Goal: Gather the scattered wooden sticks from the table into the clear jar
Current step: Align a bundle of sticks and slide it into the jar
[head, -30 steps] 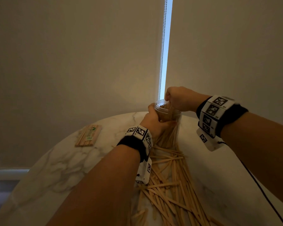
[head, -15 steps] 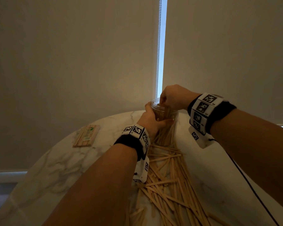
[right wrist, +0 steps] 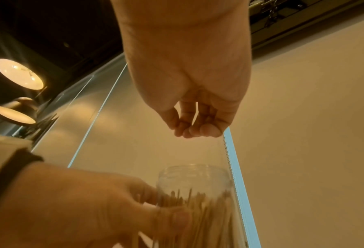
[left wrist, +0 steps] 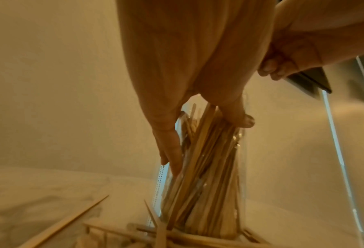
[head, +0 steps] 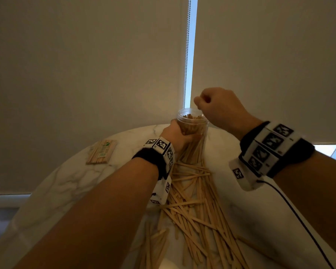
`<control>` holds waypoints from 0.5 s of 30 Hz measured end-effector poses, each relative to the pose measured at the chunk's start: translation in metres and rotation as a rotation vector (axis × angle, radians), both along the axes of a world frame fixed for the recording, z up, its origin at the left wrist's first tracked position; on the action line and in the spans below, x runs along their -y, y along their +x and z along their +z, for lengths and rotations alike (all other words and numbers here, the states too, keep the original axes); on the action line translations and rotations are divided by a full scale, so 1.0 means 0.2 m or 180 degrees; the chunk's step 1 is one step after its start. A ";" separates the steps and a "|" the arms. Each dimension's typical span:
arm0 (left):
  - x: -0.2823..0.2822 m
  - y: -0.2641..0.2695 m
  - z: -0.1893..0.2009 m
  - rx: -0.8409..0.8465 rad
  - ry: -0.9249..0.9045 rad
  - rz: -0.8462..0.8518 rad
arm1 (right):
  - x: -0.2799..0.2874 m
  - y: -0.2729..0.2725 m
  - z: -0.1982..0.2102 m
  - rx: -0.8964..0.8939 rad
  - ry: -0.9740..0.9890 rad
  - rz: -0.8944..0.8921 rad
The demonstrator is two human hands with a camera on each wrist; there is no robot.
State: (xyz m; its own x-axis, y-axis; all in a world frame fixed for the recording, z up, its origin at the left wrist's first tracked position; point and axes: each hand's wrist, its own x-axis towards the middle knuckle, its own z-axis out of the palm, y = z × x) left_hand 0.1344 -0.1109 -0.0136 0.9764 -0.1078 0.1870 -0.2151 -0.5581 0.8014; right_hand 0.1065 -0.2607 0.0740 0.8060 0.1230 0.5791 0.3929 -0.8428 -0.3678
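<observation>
Standing upright on the white marble table (head: 52, 183), the clear jar (head: 197, 131) is a smooth round cylinder of see-through plastic with an open mouth at the top. Its long axis is vertical, and the thin flat wooden sticks inside it (left wrist: 200, 176) stand almost upright too, some leaning a little, with their ends just below the rim. The left hand (head: 177, 135) grips the jar's upper part, with fingers and thumb curled around the wall. The right hand (head: 218, 108) hangs just above the mouth and does not touch it; its fingers are curled loosely inward with the tips close together, and nothing is held in them.

Many loose sticks (head: 198, 206) lie flat on the table in a crossed heap, from the base of the jar toward the person, and most of them point along that direction. A separate bundle of sticks with a small green label (head: 102, 152) lies well apart on the left, near the curved table edge. Bare marble shows on both sides of the heap. Behind the table hang plain pale roller blinds (head: 85, 65) with a bead chain (head: 186, 55) in the narrow gap between them.
</observation>
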 end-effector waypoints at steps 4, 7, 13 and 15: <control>-0.02 -0.13 0.07 0.0132 0.1084 0.0251 | 0.11 -0.16 -0.14 -0.0381 -0.0026 -0.0110; -0.08 -0.27 0.08 -0.0095 0.1161 0.0239 | 0.17 -0.24 -0.26 -0.1493 -0.0684 -0.0180; -0.19 -0.61 0.05 -0.0935 0.1484 -0.0548 | 0.15 -0.42 -0.41 -0.2972 -0.1517 -0.0310; -0.22 -0.68 0.04 -0.1009 0.1791 -0.0615 | 0.11 -0.51 -0.43 -0.2923 -0.1961 -0.0252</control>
